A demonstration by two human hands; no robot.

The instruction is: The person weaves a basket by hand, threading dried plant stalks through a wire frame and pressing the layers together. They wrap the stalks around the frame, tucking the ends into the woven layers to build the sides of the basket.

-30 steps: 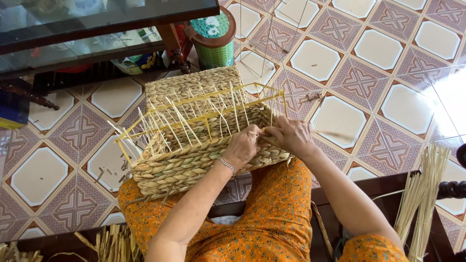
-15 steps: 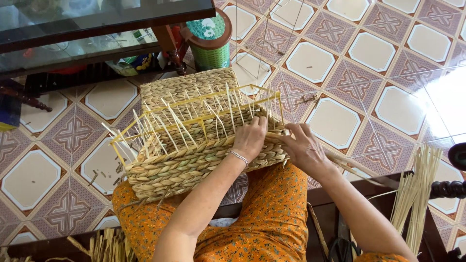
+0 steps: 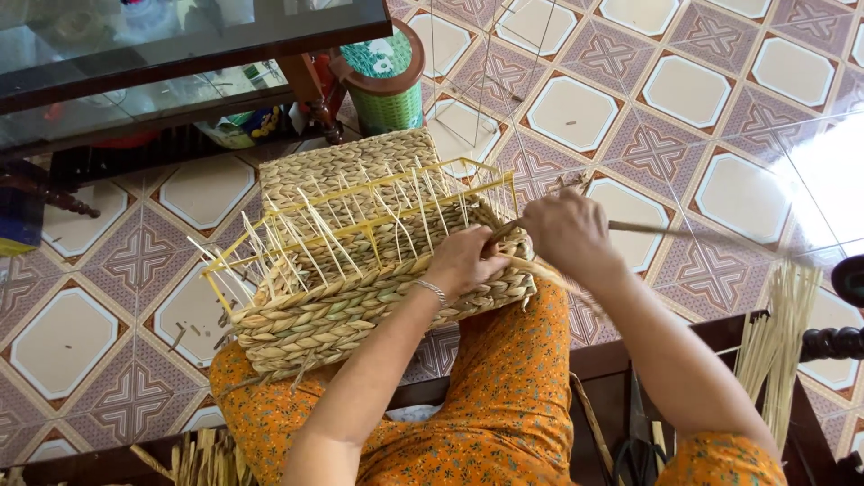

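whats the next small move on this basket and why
Probably pull the strand snug toward the right and press it down. The right hand holds it stretched out from the basket rim, while the left hand pins the braid at that near corner, so the new stitch looks not yet tightened.

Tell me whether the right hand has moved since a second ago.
Yes. The right hand has pulled away to the right of the woven basket, drawing a straw strand out over the floor tiles; earlier it touched the basket's corner.
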